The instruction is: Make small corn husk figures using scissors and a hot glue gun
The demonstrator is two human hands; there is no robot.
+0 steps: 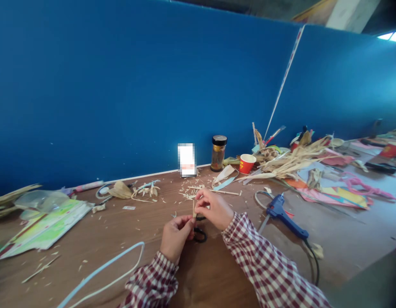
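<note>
Over the middle of the brown table my left hand pinches the lower end of a small pale strip of what looks like corn husk. My right hand has its thumb and fingertips closed at the strip's upper part. The two hands nearly meet there. Black-handled scissors lie just under them, their blades hidden by the hands. Small husk clippings are scattered on the table beyond my fingers.
A blue glue gun with a cord lies to the right. Behind stand a dark-lidded jar, a red paper cup and a heap of dried husks. Green-white sheets lie left; a pale-blue looped strip is near the front.
</note>
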